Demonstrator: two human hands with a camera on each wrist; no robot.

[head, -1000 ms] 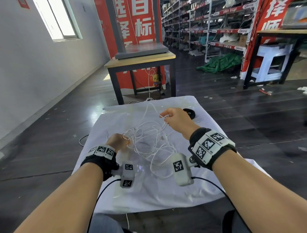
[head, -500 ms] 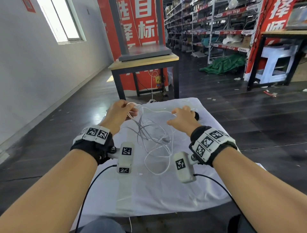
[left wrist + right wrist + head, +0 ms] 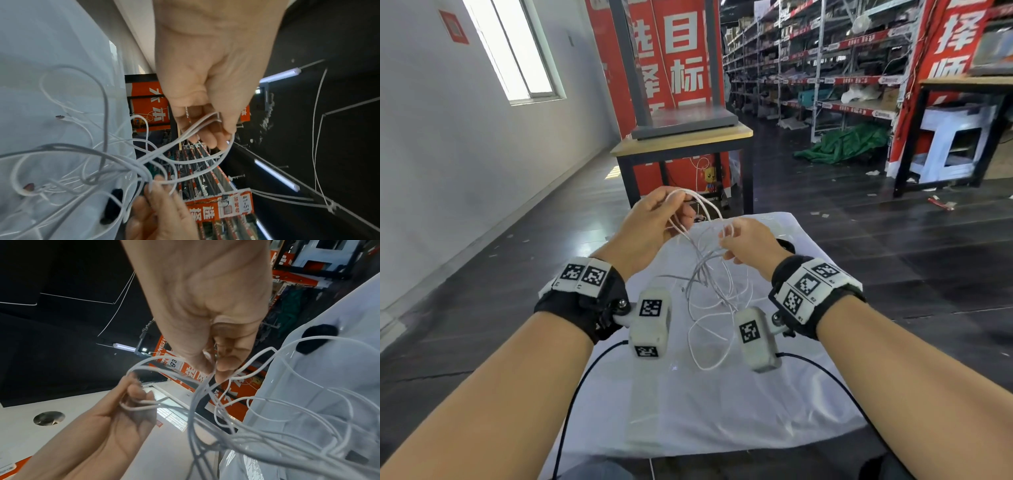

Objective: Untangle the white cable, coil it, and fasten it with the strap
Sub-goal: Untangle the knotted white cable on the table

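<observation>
The white cable (image 3: 709, 291) is a tangle of thin loops hanging above the white-clothed table (image 3: 722, 411). My left hand (image 3: 678, 209) is raised at the far edge, fingers curled round several strands (image 3: 205, 126). My right hand (image 3: 727, 240) is just to its right and lower, pinching a strand between thumb and fingertips (image 3: 213, 368). The tangle's lower loops touch the cloth between my wrists. The black strap (image 3: 318, 340) lies on the cloth beyond my right hand, mostly hidden by it in the head view (image 3: 786, 245).
A wooden-topped table (image 3: 681, 137) with a grey slab on it stands just beyond my table. Dark floor (image 3: 893, 257) surrounds it. Red banners and storage shelves (image 3: 825, 68) fill the back; a white wall (image 3: 448, 137) runs along the left.
Both hands have risen from the cloth, lifting the cable. The left hand moved up and forward from the near left. The tangle now hangs between the hands instead of lying flat.
</observation>
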